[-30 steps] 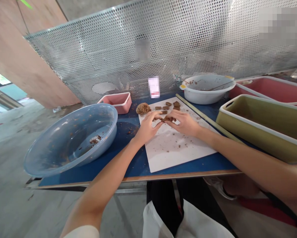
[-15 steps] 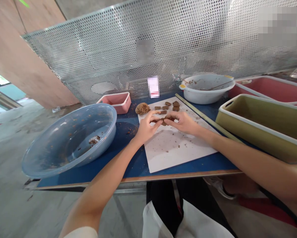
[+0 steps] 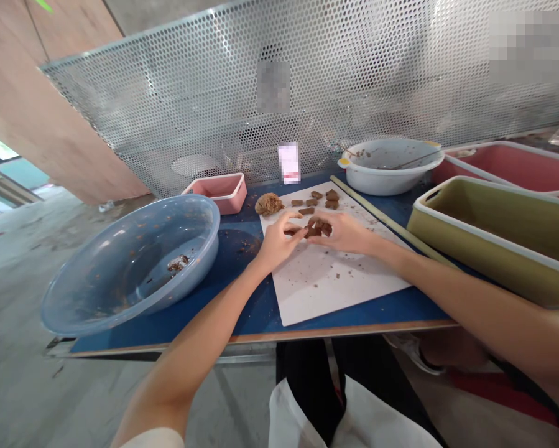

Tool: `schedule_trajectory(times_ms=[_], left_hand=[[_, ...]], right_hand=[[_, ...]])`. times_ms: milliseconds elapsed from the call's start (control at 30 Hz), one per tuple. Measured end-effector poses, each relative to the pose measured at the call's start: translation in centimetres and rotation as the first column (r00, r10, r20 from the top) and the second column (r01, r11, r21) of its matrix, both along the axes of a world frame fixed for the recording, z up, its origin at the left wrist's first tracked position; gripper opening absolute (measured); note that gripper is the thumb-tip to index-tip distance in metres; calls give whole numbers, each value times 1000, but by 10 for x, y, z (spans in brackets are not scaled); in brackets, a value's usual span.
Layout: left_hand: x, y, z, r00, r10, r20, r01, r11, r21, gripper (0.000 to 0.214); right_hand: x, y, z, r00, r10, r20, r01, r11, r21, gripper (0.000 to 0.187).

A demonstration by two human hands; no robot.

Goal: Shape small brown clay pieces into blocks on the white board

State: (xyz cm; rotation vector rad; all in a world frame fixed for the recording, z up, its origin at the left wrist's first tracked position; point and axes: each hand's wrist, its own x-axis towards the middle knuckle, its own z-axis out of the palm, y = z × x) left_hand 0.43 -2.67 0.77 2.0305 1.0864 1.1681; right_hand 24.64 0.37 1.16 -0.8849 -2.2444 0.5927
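Over the white board (image 3: 302, 298), my left hand (image 3: 281, 239) and my right hand (image 3: 347, 233) face each other around a brown clay-like piece (image 3: 313, 231). The left thumb and fingers pinch its left side. My right hand's thumb and fingers curve round the other side, with brown showing between them; their exact contact is partly hidden. Just beyond the hands lie several short brown pieces (image 3: 311, 202), some stacked at the right (image 3: 332, 199). A larger rough brown lump (image 3: 268, 204) rests at the board's far left corner.
A large blue basin (image 3: 204, 249) stands left, with a small pink tub (image 3: 232, 198) behind it. To the right are a pale stick (image 3: 391, 227), a white basin (image 3: 377, 183), a green bin (image 3: 475, 239) and a pink bin (image 3: 531, 162). Perforated metal sheet (image 3: 204, 81) rises behind.
My right hand's fingers have shifted and spread a little, so more of the brown piece shows between them. My left hand stays nearly in place.
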Motion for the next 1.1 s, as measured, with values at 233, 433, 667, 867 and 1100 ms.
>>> schedule_trajectory(times_ms=[233,433,667,867,1100], left_hand=[[-6,0,5,969,98,-228,-65,987,148,27],[-17,14,1,945,249,-210,-196,950,243,21],[-17,14,3,942,271,-200,-224,947,228,25],[-19,16,1,941,271,-203,-219,944,245,26],[-25,17,9,938,251,-238,-178,940,291,27]], right_hand=[[-1,-1,-7,990,82,112,-102,976,191,9],[0,-5,-4,956,115,270,-175,962,209,13],[3,1,-7,957,127,261,-180,965,189,16],[3,0,-7,955,99,280,-154,971,181,17],[4,-1,-4,959,82,272,-136,973,187,22]])
